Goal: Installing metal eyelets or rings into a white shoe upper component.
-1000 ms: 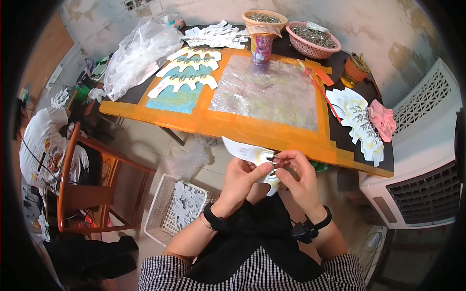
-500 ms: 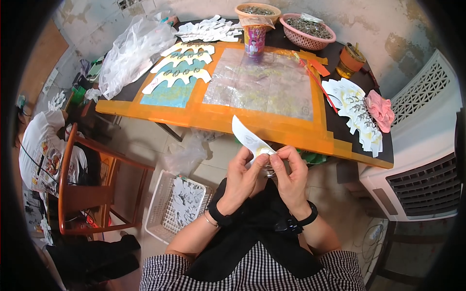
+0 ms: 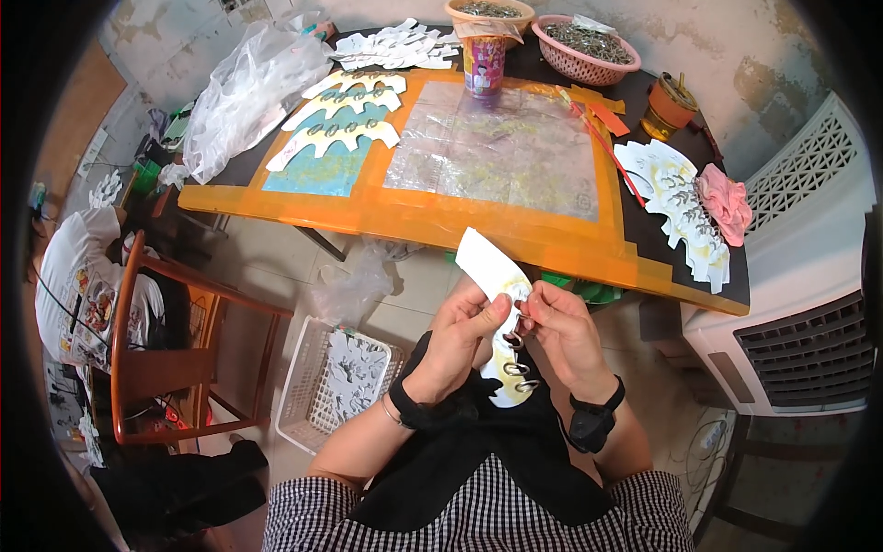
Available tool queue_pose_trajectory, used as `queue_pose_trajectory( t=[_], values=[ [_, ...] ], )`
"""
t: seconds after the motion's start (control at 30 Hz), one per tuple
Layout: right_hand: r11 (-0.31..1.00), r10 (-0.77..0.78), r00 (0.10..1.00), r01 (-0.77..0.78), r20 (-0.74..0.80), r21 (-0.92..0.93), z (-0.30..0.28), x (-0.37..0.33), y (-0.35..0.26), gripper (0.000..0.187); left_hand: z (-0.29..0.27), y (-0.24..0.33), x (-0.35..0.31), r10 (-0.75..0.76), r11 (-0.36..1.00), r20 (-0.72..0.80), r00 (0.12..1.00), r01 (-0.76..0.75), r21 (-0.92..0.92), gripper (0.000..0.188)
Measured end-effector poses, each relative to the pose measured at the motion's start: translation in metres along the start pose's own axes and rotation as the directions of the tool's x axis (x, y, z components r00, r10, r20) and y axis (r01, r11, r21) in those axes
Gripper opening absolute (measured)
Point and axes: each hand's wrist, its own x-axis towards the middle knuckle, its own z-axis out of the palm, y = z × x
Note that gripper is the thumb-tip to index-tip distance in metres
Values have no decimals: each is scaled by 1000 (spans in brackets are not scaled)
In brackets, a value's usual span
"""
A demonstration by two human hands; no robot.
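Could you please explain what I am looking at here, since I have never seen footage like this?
There is no machine: a person wears a wide-angle camera on the head, looking down at their own two hands, so straight edges curve. The left hand and right hand together hold a white paper cutout with small metal rings along it. Ahead stands a table edged in orange, with a clear plastic sheet, more paper cutouts, a pink basket and a printed cup. A white floor basket sits lower left.
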Motion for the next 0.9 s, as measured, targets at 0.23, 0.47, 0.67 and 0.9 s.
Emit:
queue_pose_trajectory(
  t=[0.23, 0.47, 0.67, 0.9],
  values=[
    [963, -118, 992, 104, -44, -247, 4, 9, -1, 28, -13, -3, 13, 37, 946, -7, 999, -33, 323, 25],
    [976, -38, 995, 18, -89, -215, 9, 17, -4, 25, -12, 3, 8, -283, 954, 76, 956, 272, 129, 46],
    [971, -64, 995, 44, -80, -233, 4, 25, -5, 27, -18, 17, 9, -221, 958, 105, 970, 195, 211, 38],
    [919, -173, 981, 130, -84, -373, -3, 29, 5, 30, -27, 6, 13, -79, 941, -79, 994, 101, 324, 18]
  ],
)
